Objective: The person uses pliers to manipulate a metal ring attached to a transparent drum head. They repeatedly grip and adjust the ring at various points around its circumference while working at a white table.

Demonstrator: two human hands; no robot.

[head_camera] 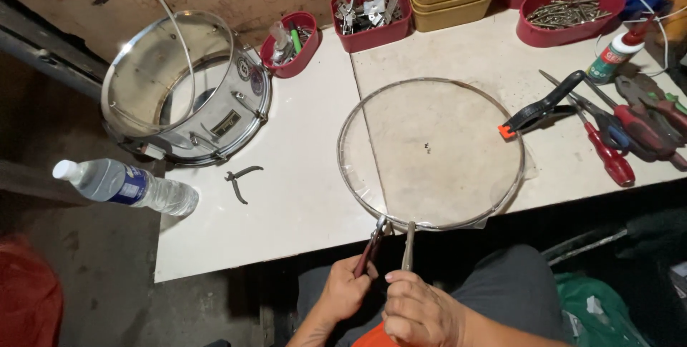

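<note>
Pliers' (372, 247) grip behind hoop (429, 154)

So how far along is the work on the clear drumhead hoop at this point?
Already done: the clear film lies stretched inside the round metal hoop, clamped by a black spring clamp. In hand: the left hand grips red-handled pliers at the hoop's near edge, the right hand a second tool. Left: the chrome drum shell sits apart, open on top.

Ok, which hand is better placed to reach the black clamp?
Probably right: right hand, holding a grey tool, is nearer the black clamp on the hoop; left hand grips pliers.
</note>
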